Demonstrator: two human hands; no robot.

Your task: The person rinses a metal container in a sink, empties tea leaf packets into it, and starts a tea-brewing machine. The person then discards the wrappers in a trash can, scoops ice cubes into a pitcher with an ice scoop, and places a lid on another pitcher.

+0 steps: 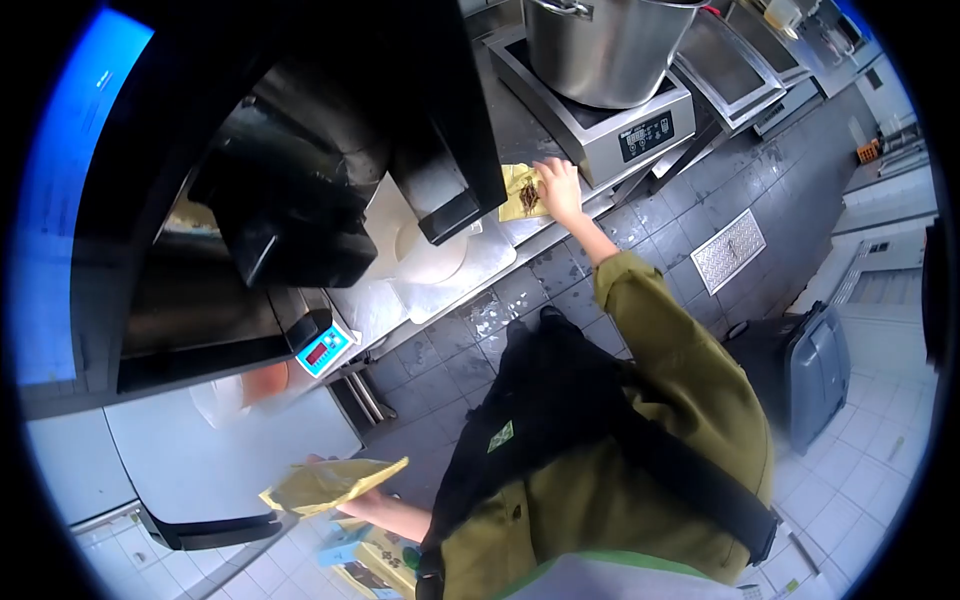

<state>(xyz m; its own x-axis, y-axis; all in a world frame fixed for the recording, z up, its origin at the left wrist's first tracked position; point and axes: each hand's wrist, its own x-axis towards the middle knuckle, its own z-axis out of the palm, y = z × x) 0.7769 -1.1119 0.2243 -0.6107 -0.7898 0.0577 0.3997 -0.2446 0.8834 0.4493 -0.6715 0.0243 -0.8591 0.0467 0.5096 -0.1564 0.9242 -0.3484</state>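
Observation:
My left hand (372, 505) grips an opened yellow bag (330, 485) at the lower left; most of its fingers are hidden behind the bag. My right hand (560, 190) reaches to the steel counter (520, 228), its fingers bent over the right edge of a yellow packet (513, 206). Dark brown, dried-looking strands (529, 194) lie on that packet. Just beyond my right hand stands an induction cooker (600, 135). To the left of the packet is a pale round container (432, 255), partly covered by a black machine part.
A large steel pot (610, 50) stands on the cooker. Dark equipment (300, 180) overhangs the counter at the left. A digital scale (325, 350) with a red display sits below it. A floor drain cover (729, 250) and a grey bin (818, 375) are to the right on wet tiles.

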